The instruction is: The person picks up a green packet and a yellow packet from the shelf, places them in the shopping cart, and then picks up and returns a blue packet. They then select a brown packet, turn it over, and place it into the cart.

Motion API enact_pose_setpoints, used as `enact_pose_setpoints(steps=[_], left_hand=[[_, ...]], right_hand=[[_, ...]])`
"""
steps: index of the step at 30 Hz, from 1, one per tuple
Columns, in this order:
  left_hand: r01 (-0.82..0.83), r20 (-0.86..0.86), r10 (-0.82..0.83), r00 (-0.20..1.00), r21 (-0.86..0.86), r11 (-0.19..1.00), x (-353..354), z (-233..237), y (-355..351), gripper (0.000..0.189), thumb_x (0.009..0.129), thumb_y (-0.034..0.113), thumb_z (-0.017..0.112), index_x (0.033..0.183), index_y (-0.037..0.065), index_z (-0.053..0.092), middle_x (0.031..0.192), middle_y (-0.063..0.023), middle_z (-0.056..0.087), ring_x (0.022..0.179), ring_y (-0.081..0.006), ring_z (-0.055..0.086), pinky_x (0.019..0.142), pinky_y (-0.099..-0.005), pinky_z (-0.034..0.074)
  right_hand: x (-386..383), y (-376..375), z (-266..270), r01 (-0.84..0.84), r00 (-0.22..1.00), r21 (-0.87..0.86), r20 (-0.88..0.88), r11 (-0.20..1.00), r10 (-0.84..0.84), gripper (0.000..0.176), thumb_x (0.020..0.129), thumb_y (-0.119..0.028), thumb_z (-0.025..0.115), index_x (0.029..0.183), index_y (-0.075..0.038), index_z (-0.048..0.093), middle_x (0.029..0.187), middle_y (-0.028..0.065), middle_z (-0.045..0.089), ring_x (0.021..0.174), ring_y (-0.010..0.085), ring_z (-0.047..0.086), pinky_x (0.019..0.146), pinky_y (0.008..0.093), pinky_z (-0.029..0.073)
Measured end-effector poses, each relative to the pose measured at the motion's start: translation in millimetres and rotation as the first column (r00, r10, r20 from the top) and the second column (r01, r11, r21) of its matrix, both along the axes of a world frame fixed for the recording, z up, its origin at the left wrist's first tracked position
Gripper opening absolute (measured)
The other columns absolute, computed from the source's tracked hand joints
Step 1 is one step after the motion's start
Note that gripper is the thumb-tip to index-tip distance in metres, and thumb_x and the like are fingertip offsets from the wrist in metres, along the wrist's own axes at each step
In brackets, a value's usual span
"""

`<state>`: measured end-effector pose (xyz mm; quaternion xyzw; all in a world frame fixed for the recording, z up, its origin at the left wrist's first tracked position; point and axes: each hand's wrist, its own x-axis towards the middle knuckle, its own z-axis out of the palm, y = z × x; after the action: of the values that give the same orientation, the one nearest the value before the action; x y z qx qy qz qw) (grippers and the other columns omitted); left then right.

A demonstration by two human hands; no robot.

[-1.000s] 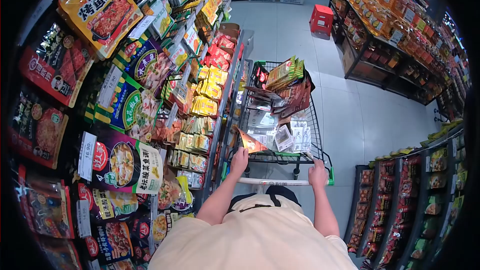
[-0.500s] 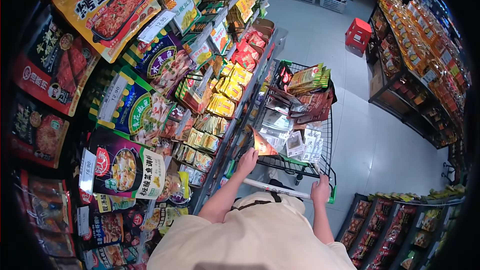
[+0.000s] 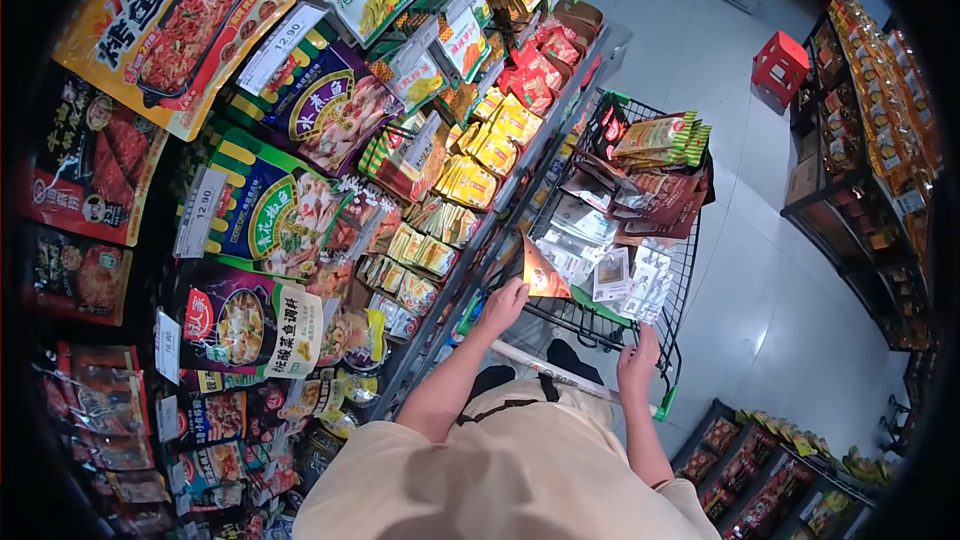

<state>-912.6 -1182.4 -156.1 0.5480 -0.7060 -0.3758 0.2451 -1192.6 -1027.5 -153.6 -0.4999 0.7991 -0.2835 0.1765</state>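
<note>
My left hand [image 3: 502,308] is closed on the corner of an orange packet [image 3: 545,275], above the rear left of a black wire shopping cart [image 3: 683,292]. My right hand [image 3: 637,365] is at the cart's rear right, off the white handle [image 3: 560,374]; its fingers stretch forward towards clear-and-white packets [image 3: 652,280]. Inside the cart, green-and-yellow packets [image 3: 655,138] rest against dark red packets [image 3: 668,202]. A white packet with a square print [image 3: 611,274] lies near the orange one.
Left of the cart runs a shelf with hanging seasoning pouches [image 3: 320,105], price tags [image 3: 200,212] and yellow packets [image 3: 470,180]. A red stool [image 3: 781,68] stands on the floor ahead. Racks of goods [image 3: 870,160] line the right, with another display [image 3: 750,450] at lower right.
My right hand has come off the handle and moved forward over the cart's rear edge. My left hand still holds the orange packet. The view has shifted, so cart and stool appear further right.
</note>
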Motion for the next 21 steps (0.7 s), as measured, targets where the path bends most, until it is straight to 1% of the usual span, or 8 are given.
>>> enact_pose_setpoints(steps=[2, 4, 7, 11, 13, 15, 16, 21], left_hand=[[-0.001, -0.007, 0.001, 1.0, 0.011, 1.0, -2.0, 1.4, 0.4, 0.024, 0.101, 0.023, 0.051, 0.089, 0.002, 0.05, 0.077, -0.0177, 0.065, 0.076, -0.0388, 0.066, 0.063, -0.047, 0.049], [-0.021, 0.083, 0.022, 0.996, -0.012, 1.0, -4.3, 2.9, 2.2, 0.025, 0.1, 0.025, 0.051, 0.09, 0.002, 0.051, 0.078, -0.0205, 0.064, 0.078, -0.0429, 0.063, 0.064, -0.0491, 0.047], [-0.013, 0.06, 0.014, 0.998, -0.023, 1.0, -4.6, 0.9, 1.8, 0.026, 0.1, 0.026, 0.051, 0.09, 0.002, 0.051, 0.08, -0.023, 0.062, 0.08, -0.0457, 0.06, 0.064, -0.051, 0.046], [0.046, -0.12, -0.058, 0.991, -0.106, 0.993, -25.5, 28.0, 0.9, 0.024, 0.099, 0.025, 0.053, 0.093, 0.002, 0.054, 0.076, -0.0226, 0.06, 0.075, -0.0443, 0.06, 0.063, -0.0485, 0.045], [0.038, -0.105, -0.041, 0.994, -0.028, 0.999, -35.1, 39.7, 0.3, 0.023, 0.099, 0.024, 0.054, 0.093, 0.002, 0.055, 0.075, -0.0218, 0.06, 0.074, -0.0426, 0.06, 0.063, -0.0464, 0.045], [0.066, -0.178, -0.087, 0.98, -0.122, 0.99, -42.3, 51.0, 2.2, 0.024, 0.1, 0.024, 0.054, 0.093, 0.0, 0.055, 0.073, -0.0188, 0.058, 0.062, -0.0327, 0.056, 0.06, -0.0413, 0.043], [0.085, -0.171, -0.097, 0.98, -0.075, 0.994, -44.1, 70.1, 5.0, 0.023, 0.1, 0.022, 0.054, 0.093, 0.0, 0.055, 0.073, -0.0182, 0.058, 0.061, -0.0302, 0.056, 0.059, -0.0398, 0.043], [0.12, -0.282, -0.154, 0.947, -0.133, 0.984, -36.5, 124.2, 9.4, 0.02, 0.099, 0.02, 0.056, 0.096, 0.0, 0.057, 0.077, -0.0167, 0.061, 0.067, -0.0281, 0.061, 0.063, -0.0366, 0.046]], right_hand=[[3.8, -22.9, -7.1, -0.061, 0.998, -0.063, 0.005, 0.996, 0.061, 0.059, 0.078, 0.004, 0.057, 0.136, -0.001, 0.046, 0.132, 0.0214, 0.052, 0.125, 0.039, 0.047, 0.106, 0.0479, 0.036], [11.7, -49.2, -8.5, -0.245, 0.969, -0.141, -0.076, 0.959, 0.236, 0.065, 0.078, 0.001, 0.063, 0.139, -0.003, 0.042, 0.13, 0.0229, 0.052, 0.123, 0.0403, 0.048, 0.104, 0.0475, 0.038], [26.9, -79.9, -15.5, -0.32, 0.944, -0.011, 0.083, 0.947, 0.32, 0.07, 0.078, -0.006, 0.067, 0.142, -0.005, 0.04, 0.137, 0.0219, 0.049, 0.131, 0.0398, 0.043, 0.108, 0.0491, 0.035], [60.1, -98.5, 2.4, -0.401, 0.896, -0.018, 0.203, 0.916, 0.396, 0.074, 0.077, -0.01, 0.073, 0.143, -0.007, 0.04, 0.135, 0.0219, 0.05, 0.125, 0.0414, 0.048, 0.104, 0.0475, 0.04], [70.3, -101.9, 5.5, -0.422, 0.876, -0.001, 0.258, 0.907, 0.408, 0.073, 0.076, -0.012, 0.074, 0.141, -0.007, 0.041, 0.134, 0.0218, 0.051, 0.123, 0.0416, 0.049, 0.102, 0.0463, 0.042], [80.7, -103.7, -13.5, -0.399, 0.87, -0.122, 0.261, 0.909, 0.417, 0.07, 0.076, -0.011, 0.075, 0.139, -0.005, 0.044, 0.132, 0.0207, 0.053, 0.121, 0.0402, 0.051, 0.1, 0.0444, 0.044], [82.2, -105.5, -15.5, -0.38, 0.873, -0.209, 0.242, 0.901, 0.424, 0.057, 0.079, -0.007, 0.071, 0.132, -0.005, 0.052, 0.126, 0.0207, 0.058, 0.117, 0.0382, 0.055, 0.097, 0.0428, 0.046], [86.0, -107.5, 15.3, -0.288, 0.867, -0.25, 0.342, 0.924, 0.363, 0.032, 0.085, -0.004, 0.064, 0.117, -0.004, 0.062, 0.102, 0.0224, 0.065, 0.095, 0.0422, 0.061, 0.084, 0.0437, 0.05]])
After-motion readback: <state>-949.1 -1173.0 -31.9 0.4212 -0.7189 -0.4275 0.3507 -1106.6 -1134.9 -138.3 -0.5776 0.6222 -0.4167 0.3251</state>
